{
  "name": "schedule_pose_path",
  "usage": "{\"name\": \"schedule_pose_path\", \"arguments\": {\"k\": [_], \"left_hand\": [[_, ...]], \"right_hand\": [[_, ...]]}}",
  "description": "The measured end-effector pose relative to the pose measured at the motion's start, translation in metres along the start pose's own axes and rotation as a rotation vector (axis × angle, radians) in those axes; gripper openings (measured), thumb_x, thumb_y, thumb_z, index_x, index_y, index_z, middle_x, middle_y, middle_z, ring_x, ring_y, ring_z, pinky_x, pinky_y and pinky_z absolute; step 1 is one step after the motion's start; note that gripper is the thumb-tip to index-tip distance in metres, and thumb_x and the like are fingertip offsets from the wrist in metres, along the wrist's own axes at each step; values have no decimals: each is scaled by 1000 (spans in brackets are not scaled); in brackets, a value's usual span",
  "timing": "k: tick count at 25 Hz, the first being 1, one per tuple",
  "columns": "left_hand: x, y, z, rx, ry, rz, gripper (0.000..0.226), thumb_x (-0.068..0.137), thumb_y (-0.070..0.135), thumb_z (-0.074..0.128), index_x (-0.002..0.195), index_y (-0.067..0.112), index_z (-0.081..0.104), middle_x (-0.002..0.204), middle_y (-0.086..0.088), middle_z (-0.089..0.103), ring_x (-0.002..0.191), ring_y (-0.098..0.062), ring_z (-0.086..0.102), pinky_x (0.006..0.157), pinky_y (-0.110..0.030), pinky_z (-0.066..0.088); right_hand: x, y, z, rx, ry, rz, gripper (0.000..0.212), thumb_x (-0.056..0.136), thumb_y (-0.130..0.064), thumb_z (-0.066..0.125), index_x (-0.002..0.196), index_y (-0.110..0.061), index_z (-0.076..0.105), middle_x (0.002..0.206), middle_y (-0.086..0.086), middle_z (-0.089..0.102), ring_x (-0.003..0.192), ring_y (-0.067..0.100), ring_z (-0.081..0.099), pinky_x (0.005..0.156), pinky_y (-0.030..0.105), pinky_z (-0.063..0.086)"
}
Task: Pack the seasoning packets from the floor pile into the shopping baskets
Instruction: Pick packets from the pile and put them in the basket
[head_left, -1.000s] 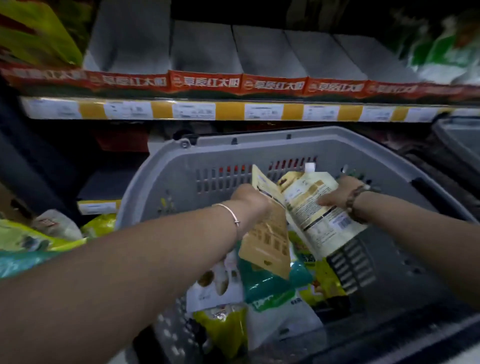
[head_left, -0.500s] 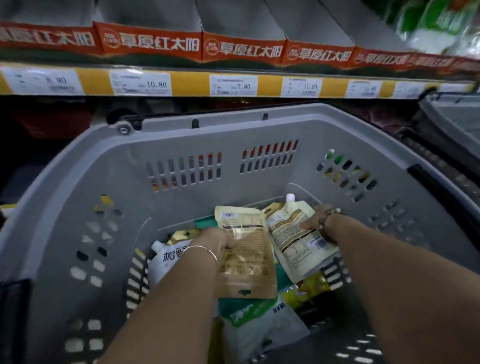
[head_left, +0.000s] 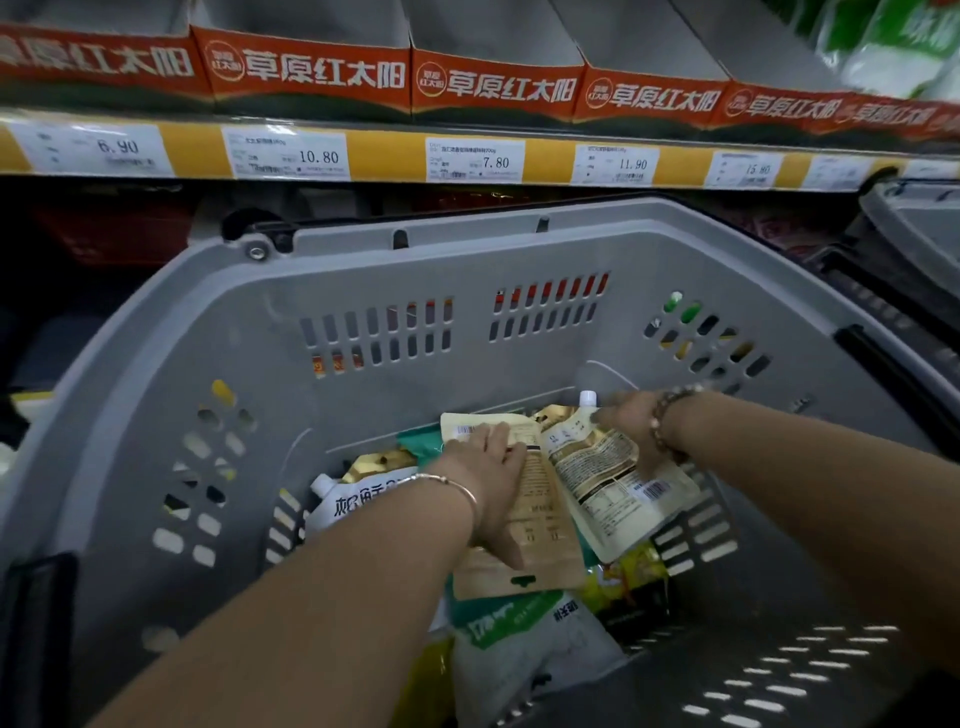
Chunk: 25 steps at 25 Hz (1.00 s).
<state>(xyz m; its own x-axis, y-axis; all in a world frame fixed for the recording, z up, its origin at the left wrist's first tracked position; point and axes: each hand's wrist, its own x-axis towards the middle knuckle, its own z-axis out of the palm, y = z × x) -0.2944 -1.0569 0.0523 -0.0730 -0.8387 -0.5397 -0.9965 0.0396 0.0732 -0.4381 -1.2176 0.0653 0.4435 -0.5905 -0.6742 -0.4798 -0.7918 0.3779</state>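
You looked down into a grey plastic shopping basket (head_left: 208, 338) that filled most of the view, its slotted walls letting through specks of red, green and yellow from goods behind. It stood in a dim shop aisle, right up against a shelving unit.

Above the basket ran a shelf edge (head_left: 384, 156) with a yellow strip and white price tags (6.90, 10.80, 7.80 and 11.90 could be read). On that shelf sat a row of orange-red display cartons (head_left: 306, 73) printed with white Chinese characters. The space beneath the shelf was dark. At the far right, part of a second grey basket (head_left: 914, 218) showed.

The seasoning packets lay heaped on the basket's floor: a white pouch (head_left: 363, 501) with dark characters at the left, a green-and-white bag (head_left: 519, 623) nearest you and a yellow packet (head_left: 628, 577) under the rest.

Your left hand (head_left: 493, 467), a thin bangle (head_left: 457, 486) at its wrist, lay spread flat on a tan packet (head_left: 535, 535) on top of the heap, fingers straight and thumb stretched out towards you. Your right hand (head_left: 623, 415), with a bead bracelet (head_left: 660, 421), gripped the top corner of a cream spouted pouch (head_left: 608, 478) beside its white cap. The pouch lay tilted beside the tan packet, over the yellow one.
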Motion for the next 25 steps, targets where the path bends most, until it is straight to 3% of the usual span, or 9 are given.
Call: {"name": "schedule_pose_path", "arguments": {"k": [3,5,8,12,15,21,25], "left_hand": [[20,8,9,11,-81,-98,130,63,77,63,150,17,-13,157,-11,-17,145,-33,-10,118,-50,11],[32,13,13,51,-119,-153,133,64,76,64,149,14,-17,156,-14,-22,144,-36,-13,116,-53,13],[39,23,19,95,-145,-246,131,69,76,60,146,10,-22,152,-17,-30,142,-39,-18,115,-56,13],[44,32,16,88,-128,-286,133,67,83,52,145,7,-24,151,-20,-30,142,-41,-18,113,-56,16],[46,34,15,100,-101,-270,132,67,85,47,145,5,-24,151,-22,-28,142,-42,-16,112,-56,18],[46,34,12,20,-52,-203,130,68,83,48,146,5,-20,153,-22,-24,142,-42,-15,114,-55,17],[37,25,9,-111,-26,-148,127,69,79,55,150,9,-13,156,-17,-19,144,-36,-12,118,-50,11]], "right_hand": [[-2,-14,21,-179,90,-118,99,77,-34,72,149,-27,5,158,9,-2,145,27,8,116,46,15],[1,-20,31,-122,-14,-182,111,73,-44,74,149,-31,-6,157,5,-13,145,25,-4,118,47,7],[9,-33,47,82,-132,-181,130,63,-54,78,146,-27,-20,156,3,-21,144,29,-13,118,49,6],[17,-49,78,170,-10,-121,131,68,-46,77,142,-21,-28,154,9,-23,143,32,-16,119,44,4],[25,-49,91,133,46,-120,133,69,-57,71,131,-20,-40,153,10,-26,142,33,-19,119,46,3],[20,-41,69,192,-48,-141,129,69,-46,77,143,-21,-27,155,7,-22,145,28,-11,118,43,9],[9,-28,33,202,-69,-198,109,78,-36,72,149,-24,-10,157,10,10,141,26,25,112,36,27]]}}
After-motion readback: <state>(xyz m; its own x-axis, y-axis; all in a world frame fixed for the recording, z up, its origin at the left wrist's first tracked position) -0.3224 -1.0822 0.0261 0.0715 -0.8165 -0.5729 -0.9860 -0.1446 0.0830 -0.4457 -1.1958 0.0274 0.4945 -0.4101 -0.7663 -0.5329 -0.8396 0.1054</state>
